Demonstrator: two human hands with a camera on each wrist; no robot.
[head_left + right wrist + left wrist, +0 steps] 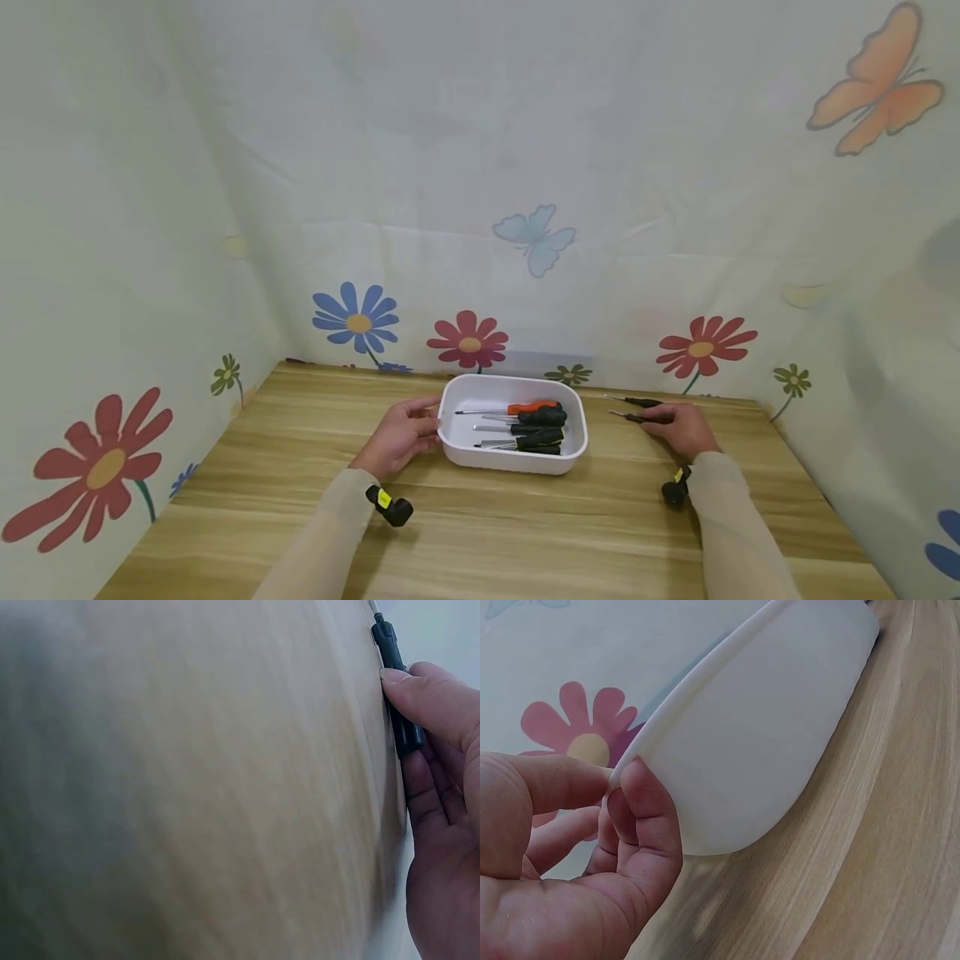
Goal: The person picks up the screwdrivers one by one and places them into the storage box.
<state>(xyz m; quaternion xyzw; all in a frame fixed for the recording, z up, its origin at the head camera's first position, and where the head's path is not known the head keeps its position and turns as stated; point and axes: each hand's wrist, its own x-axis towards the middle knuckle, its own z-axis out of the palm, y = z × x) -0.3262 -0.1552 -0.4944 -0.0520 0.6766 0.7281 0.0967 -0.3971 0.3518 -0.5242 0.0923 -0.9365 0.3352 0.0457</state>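
A white plastic container point(517, 462) stands on the table with several screwdrivers inside, one with an orange handle point(532, 407) and the others with black handles point(542, 439). My left hand point(402, 435) pinches the container's left rim; in the left wrist view its thumb and fingers meet at the edge of the white wall point(757, 727). Over on the right, my right hand point(681, 427) pinches a screwdriver by its black handle point(397, 697), its shaft toward the container. Just behind that one lies a second black-handled screwdriver point(637, 401).
The wood-grain table point(525, 533) backs onto a white curtain point(637, 167) printed with flowers and butterflies, which also hangs at both sides. Each wrist wears a small black camera point(397, 510) on a strap.
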